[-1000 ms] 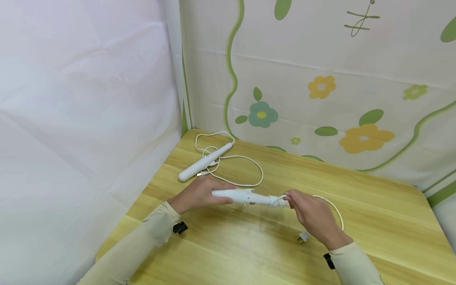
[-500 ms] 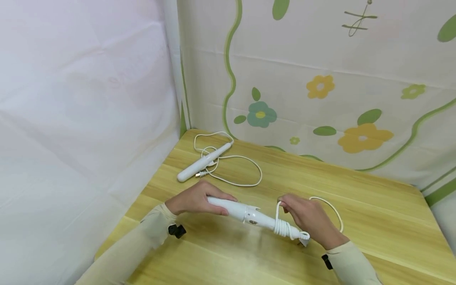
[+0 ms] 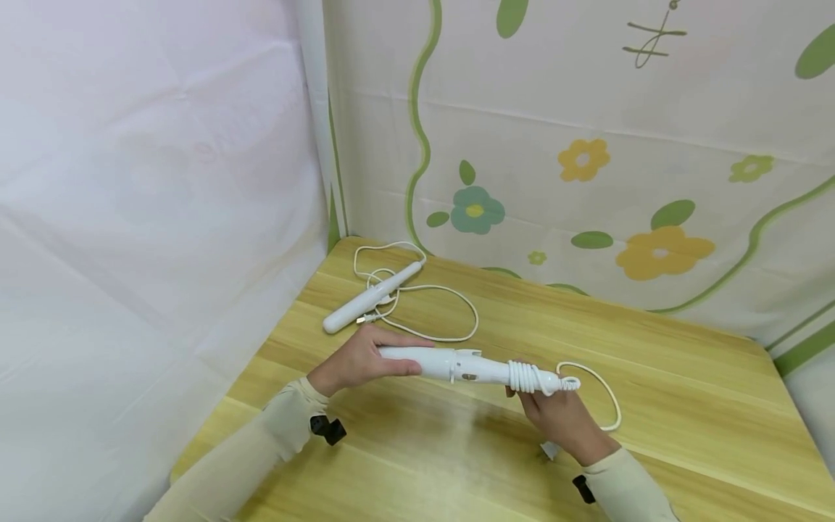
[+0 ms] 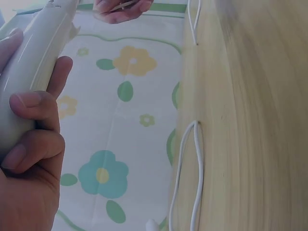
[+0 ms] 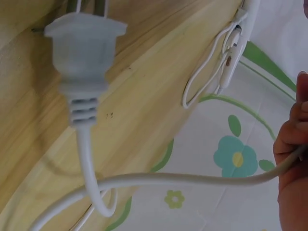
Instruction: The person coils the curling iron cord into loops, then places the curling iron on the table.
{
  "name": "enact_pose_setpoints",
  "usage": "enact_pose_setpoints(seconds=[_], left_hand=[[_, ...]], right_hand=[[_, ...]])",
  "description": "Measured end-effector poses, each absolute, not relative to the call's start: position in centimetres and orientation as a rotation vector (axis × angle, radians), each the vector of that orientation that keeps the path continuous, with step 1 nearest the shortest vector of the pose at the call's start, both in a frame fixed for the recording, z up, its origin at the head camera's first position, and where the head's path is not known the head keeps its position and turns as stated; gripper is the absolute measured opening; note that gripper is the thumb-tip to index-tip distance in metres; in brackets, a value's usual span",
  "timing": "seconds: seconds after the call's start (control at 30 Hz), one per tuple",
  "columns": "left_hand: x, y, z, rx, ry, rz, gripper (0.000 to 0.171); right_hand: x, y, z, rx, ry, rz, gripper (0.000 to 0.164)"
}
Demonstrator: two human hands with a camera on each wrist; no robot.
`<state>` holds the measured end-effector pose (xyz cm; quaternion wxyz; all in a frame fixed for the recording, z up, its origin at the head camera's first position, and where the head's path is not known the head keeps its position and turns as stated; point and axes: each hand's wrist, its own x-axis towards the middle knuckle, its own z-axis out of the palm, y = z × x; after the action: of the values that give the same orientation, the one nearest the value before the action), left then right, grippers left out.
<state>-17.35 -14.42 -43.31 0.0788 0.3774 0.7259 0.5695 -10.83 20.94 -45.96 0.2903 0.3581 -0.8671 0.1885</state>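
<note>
My left hand (image 3: 352,360) grips the thick end of a white hair iron (image 3: 427,362), which lies across in front of me above the table. Its power cord (image 3: 522,376) is wound in several turns round the narrow handle. My right hand (image 3: 562,422) is behind and below these turns, its fingertips partly hidden. In the right wrist view, the loose cord (image 5: 192,179) runs into its curled fingers (image 5: 292,132). The two-pin plug (image 5: 84,48) hangs below that hand. In the left wrist view, curled fingers (image 4: 41,108) wrap the iron's smooth white body (image 4: 33,62).
A second white hair iron (image 3: 372,299) lies at the table's back left corner, its cord (image 3: 475,312) spread in loops beside it. The wooden table (image 3: 404,464) meets a white cloth (image 3: 163,217) on the left and a flower-printed cloth (image 3: 522,145) behind.
The handle end dipped, then rose level again. My right hand carried the cord from above the handle round to behind and below it, adding to the winding. My left hand keeps its grip.
</note>
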Motion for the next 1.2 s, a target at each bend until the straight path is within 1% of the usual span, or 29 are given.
enact_pose_setpoints(seconds=[0.17,0.2,0.3,0.43,0.63,0.87,0.97,1.0,1.13,1.2], left_hand=[[-17.5,-14.3,-43.6,1.09,2.188,1.749,0.038],[-17.5,-14.3,-43.6,1.06,2.204,1.755,0.038],[-17.5,-14.4,-43.5,0.922,2.26,1.778,0.037],[-17.8,-14.7,-43.5,0.739,2.308,1.825,0.037],[-18.3,-15.2,-43.5,0.596,2.325,1.931,0.037],[-18.9,-15.6,-43.9,0.501,2.416,1.919,0.038],[-18.9,-15.5,-44.3,0.505,2.512,1.835,0.04],[-18.8,-15.5,-44.4,0.509,2.54,1.811,0.04],[-18.8,-15.3,-45.0,0.561,2.623,1.726,0.039],[-18.7,-15.1,-45.1,0.639,2.679,1.638,0.039]], right_hand=[[-10.6,20.3,-45.8,0.885,-2.468,0.765,0.023],[-10.6,20.2,-45.8,0.867,-2.49,0.808,0.022],[-10.5,19.9,-46.0,0.842,-2.532,0.852,0.029],[-10.5,19.9,-46.4,0.835,-2.544,0.86,0.03],[-10.3,20.1,-47.2,0.799,-2.579,0.865,0.031],[-10.3,20.3,-47.2,0.837,-2.519,0.753,0.022],[-10.5,20.4,-46.7,0.883,-2.424,0.678,0.012],[-10.6,20.4,-46.5,0.902,-2.387,0.657,0.012],[-11.1,20.5,-45.8,0.955,-2.282,0.593,0.035],[-11.2,20.6,-45.5,0.971,-2.252,0.553,0.041]])
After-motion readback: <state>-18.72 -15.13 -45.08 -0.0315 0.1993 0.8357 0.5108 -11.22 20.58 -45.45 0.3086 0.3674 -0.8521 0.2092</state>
